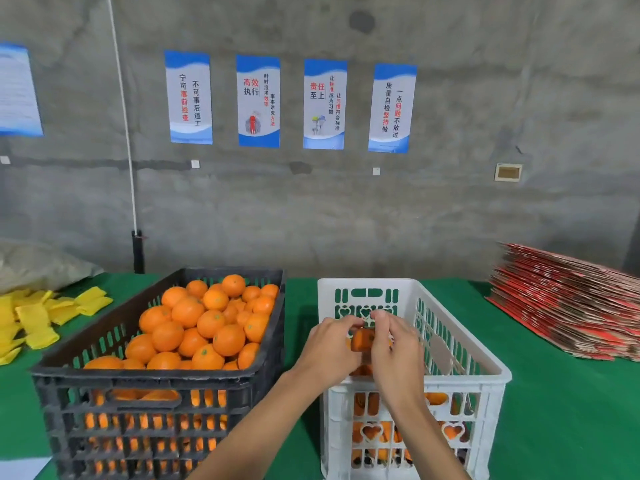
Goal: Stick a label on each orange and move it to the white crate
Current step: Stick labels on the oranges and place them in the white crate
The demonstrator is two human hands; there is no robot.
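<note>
— Where is the orange [362, 339] that is being handled?

— It sits between both hands, above the white crate [460, 362], toward that crate's near-left part. The left hand [329, 348] has its fingers curled round the fruit from the 9 o'clock side, and the right hand [394, 344] has its fingers bent over it from 3 o'clock, thumb and fingertips pinching at its top. A label cannot be made out; the fruit is blurred and mostly covered.

— And the rest of the fruit?

— The black crate [156, 382] stands at 9 o'clock from the hands, just beside the white one, heaped with oranges [204, 327] up to its rim. More oranges show through the slots of the white crate, low inside it.

— What carries the crates?

— A table [561, 410] covered in green cloth. At 10 o'clock, far left, lie yellow foam sleeves [38, 317] in a loose pile, with a grey sack [38, 265] behind them. At 2 o'clock, well apart from the crates, lies a stack of flat red cartons [571, 303].

— Behind all that?

— A grey concrete wall [485, 116] at 12 o'clock, with four blue-and-white posters [291, 102] in a row and a white pipe [121, 112] running down it on the left.
</note>
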